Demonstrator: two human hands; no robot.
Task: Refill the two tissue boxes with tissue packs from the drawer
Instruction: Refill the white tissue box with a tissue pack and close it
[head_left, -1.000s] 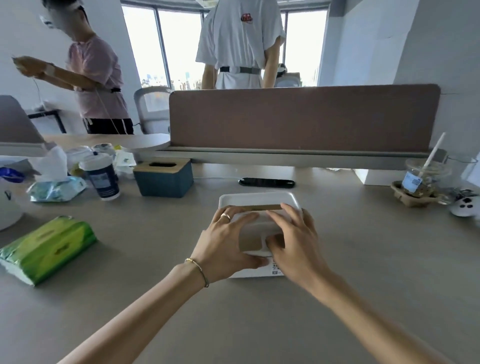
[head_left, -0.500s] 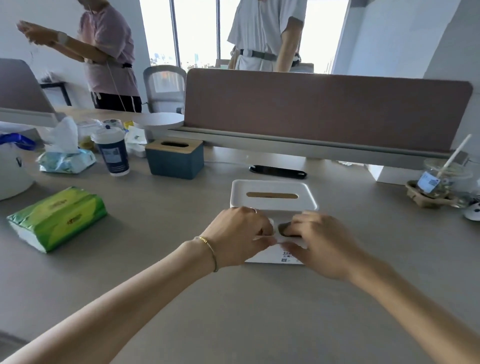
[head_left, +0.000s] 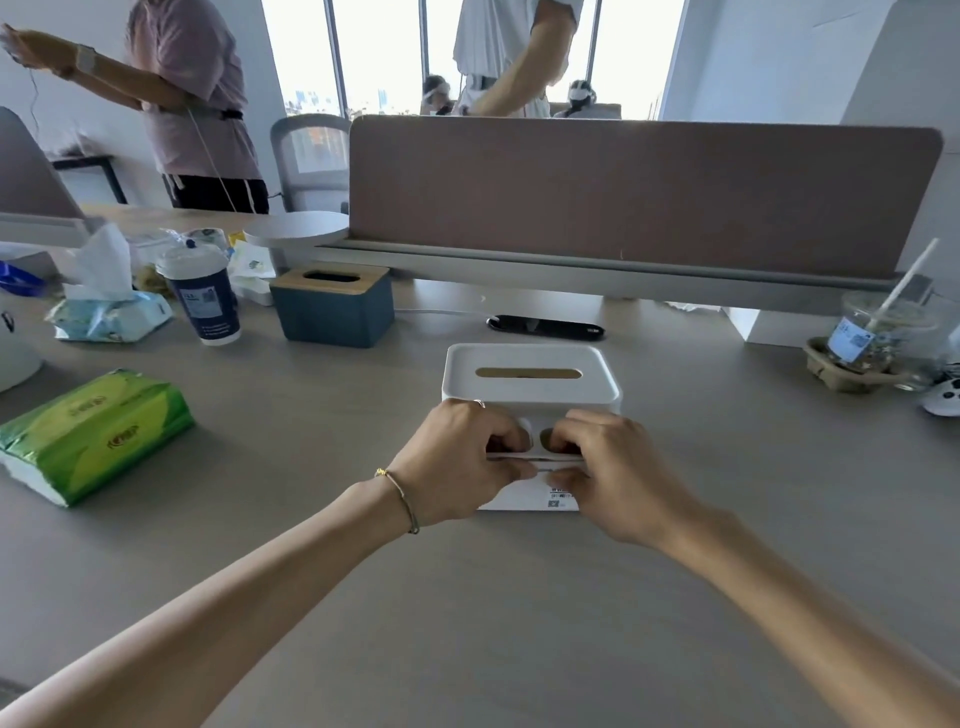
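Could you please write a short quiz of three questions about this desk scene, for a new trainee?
1. True or false: both hands grip the white tissue box.
2. Which item lies left of the white tissue box? A) green tissue pack B) a laptop C) a stapler
3. Fill in: the blue tissue box has a ____ lid.

Key:
1. True. The left hand and right hand hold its near side.
2. A
3. wooden
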